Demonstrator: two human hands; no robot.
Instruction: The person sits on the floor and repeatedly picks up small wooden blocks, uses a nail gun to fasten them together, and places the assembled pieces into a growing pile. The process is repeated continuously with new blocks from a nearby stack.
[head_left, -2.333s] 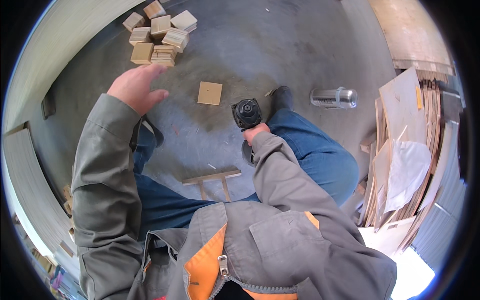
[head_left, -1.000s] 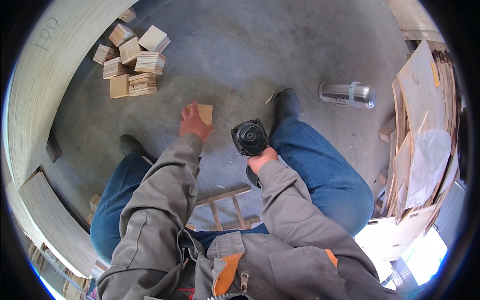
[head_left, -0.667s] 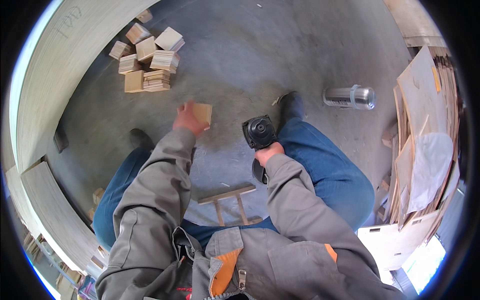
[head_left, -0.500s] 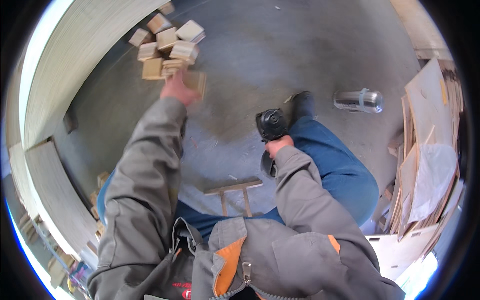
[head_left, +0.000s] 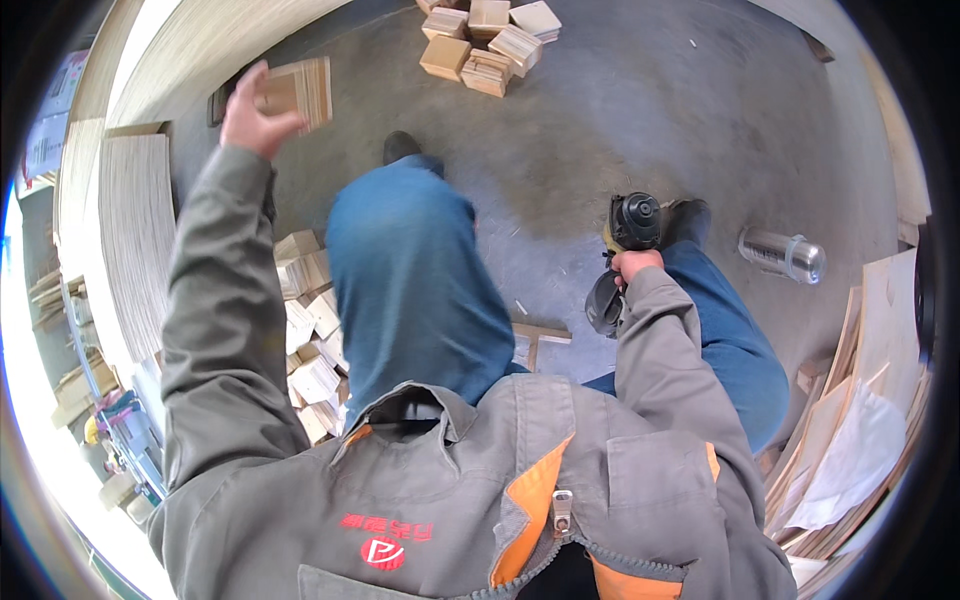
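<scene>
My left hand [head_left: 256, 118] is raised at the far left, thumb and fingers round a block of layered wood [head_left: 312, 92]. The block's square face is pale brown and its side shows thin layers. Some of its outline is smeared by motion. In my right hand [head_left: 634, 264] is a black pneumatic nail gun [head_left: 634, 222], gripped by its handle, beside my right knee. Part of the tool is hidden behind the hand and sleeve. A small T-shaped wooden piece [head_left: 543, 334] lies on the floor between my legs, partly covered by my left leg.
Similar wood blocks [head_left: 487, 70] form a pile on the floor ahead. More blocks [head_left: 315, 380] are heaped left of my left leg. A steel flask [head_left: 782, 255] lies to the right. Leaning boards [head_left: 890, 310] line the right side; a plywood stack [head_left: 135, 240] stands left.
My left hand has carried the wood block away from the pile, to the left. My view has turned left, and my left knee now stands raised in it. The right hand still holds the nail gun.
</scene>
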